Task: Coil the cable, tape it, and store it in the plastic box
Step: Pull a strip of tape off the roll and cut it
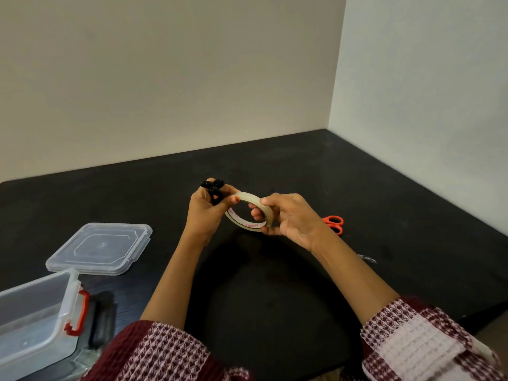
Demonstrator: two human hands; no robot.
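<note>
My left hand [204, 213] is closed around a small coiled black cable [214, 188], whose loops stick out above the fingers; its thumb also rests on the tape roll's edge. My right hand [286, 215] grips a roll of clear tape [248, 211], fingers through its hole, held above the black table between both hands. The clear plastic box [35, 317] with a red clip stands open at the lower left. Its clear lid [101, 247] lies flat on the table just behind it.
Orange-handled scissors [334, 222] lie on the black table [384, 202] just right of my right hand, partly hidden by it. A small shiny scrap [367, 258] lies farther to the right. Walls close off the table's back and right sides.
</note>
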